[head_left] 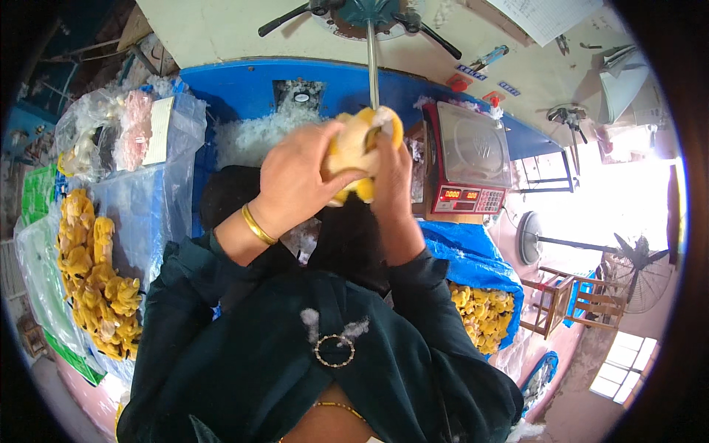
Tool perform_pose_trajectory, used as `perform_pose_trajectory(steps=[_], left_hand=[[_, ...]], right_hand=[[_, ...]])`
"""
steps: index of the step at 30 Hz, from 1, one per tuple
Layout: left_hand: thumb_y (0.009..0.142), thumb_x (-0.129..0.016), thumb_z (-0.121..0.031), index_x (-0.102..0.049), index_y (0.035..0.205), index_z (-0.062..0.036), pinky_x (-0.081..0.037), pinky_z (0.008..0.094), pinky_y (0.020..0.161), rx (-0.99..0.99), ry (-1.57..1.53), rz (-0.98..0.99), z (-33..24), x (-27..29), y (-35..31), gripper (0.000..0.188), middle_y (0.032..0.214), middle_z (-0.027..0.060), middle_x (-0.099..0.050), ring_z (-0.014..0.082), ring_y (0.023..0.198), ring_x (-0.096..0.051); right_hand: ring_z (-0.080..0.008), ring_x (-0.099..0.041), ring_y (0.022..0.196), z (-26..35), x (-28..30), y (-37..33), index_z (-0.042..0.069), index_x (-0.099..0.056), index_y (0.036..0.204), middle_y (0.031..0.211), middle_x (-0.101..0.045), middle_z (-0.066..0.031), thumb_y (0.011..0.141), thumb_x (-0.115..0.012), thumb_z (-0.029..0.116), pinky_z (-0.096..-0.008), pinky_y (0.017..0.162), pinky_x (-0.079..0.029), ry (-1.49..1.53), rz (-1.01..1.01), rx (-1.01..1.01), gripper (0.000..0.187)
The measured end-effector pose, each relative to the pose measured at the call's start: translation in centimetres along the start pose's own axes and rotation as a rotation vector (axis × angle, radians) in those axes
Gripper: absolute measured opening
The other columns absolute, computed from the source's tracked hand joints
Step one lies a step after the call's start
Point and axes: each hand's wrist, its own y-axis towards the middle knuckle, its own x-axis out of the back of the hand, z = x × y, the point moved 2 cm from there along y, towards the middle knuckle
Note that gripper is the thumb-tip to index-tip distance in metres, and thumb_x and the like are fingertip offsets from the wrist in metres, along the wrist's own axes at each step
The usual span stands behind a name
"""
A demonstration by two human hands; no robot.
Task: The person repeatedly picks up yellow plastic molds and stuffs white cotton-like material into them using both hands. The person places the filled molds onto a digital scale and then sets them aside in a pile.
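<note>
A small yellow and cream plush toy skin (348, 151) is held up in front of my chest, at the end of a thin metal tube (373, 70). The tube comes down from a round machine fitting (363, 13) on the pale panel. My left hand (295, 173), with a gold bangle at the wrist, grips the toy from the left, thumb across its front. On its right side my right hand (393, 177) closes on it, slightly blurred. A bit of white stuffing shows at the toy's top. Whether the tube tip sits inside it is hidden.
White fibre (255, 140) lies on the blue machine bed. A red digital scale (473, 159) stands to the right. Piled yellow plush skins (100, 277) lie at left on plastic; more plush pieces (481, 317) fill a blue sack at right. Black-handled levers (436, 40) flank the tube.
</note>
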Motion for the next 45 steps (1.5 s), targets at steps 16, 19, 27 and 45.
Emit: perform_pose_trajectory(steps=[16, 19, 27, 45], left_hand=[[0.096, -0.048, -0.042, -0.061, 0.091, 0.0029, -0.05, 0.0231, 0.045, 0.636, -0.561, 0.581, 2.2, -4.8, 4.2, 0.047, 0.07, 0.0104, -0.067, 0.0125, 0.052, -0.063], [0.096, -0.049, -0.035, -0.063, 0.083, -0.0003, -0.05, 0.0369, 0.049, 0.205, -0.02, 0.303, 2.6, -6.7, 3.2, 0.039, 0.068, 0.0173, -0.065, 0.0287, 0.057, -0.064], [0.08, -0.059, -0.025, -0.067, 0.079, -0.0098, -0.05, 0.045, 0.06, 0.148, 0.255, 0.236, 5.7, -10.0, 7.2, 0.017, 0.073, 0.0146, -0.066, 0.035, 0.071, -0.064], [0.088, -0.064, -0.038, -0.061, 0.104, -0.0034, -0.057, 0.0264, 0.06, 0.92, -1.097, 0.496, 2.3, -5.6, 6.6, 0.038, 0.082, 0.0096, -0.066, 0.0132, 0.068, -0.066]], right_hand=[[-0.0211, -0.066, 0.08, -1.0, 0.8, 12.1, -0.001, -0.056, 0.115, 0.096, -0.066, -0.0112, 0.098, -0.042, 0.025, -0.0349, 0.07, -0.054, 0.0, 0.421, -0.384, 0.034], [-0.0151, -0.064, 0.082, -0.7, 0.3, 11.8, 0.002, -0.058, 0.112, 0.094, -0.066, -0.0068, 0.094, -0.051, 0.016, -0.0305, 0.071, -0.053, 0.029, 0.376, -0.297, 0.024], [-0.0085, -0.059, 0.082, -1.1, -0.3, 18.4, 0.002, -0.06, 0.102, 0.093, -0.065, -0.0022, 0.086, -0.06, 0.008, -0.0272, 0.072, -0.05, -0.283, 0.517, 0.137, 0.017], [-0.0189, -0.064, 0.076, -2.2, 0.7, 21.7, -0.008, -0.063, 0.1, 0.088, -0.067, -0.0147, 0.087, -0.052, 0.015, -0.0324, 0.066, -0.05, -0.744, 0.009, 0.309, 0.028]])
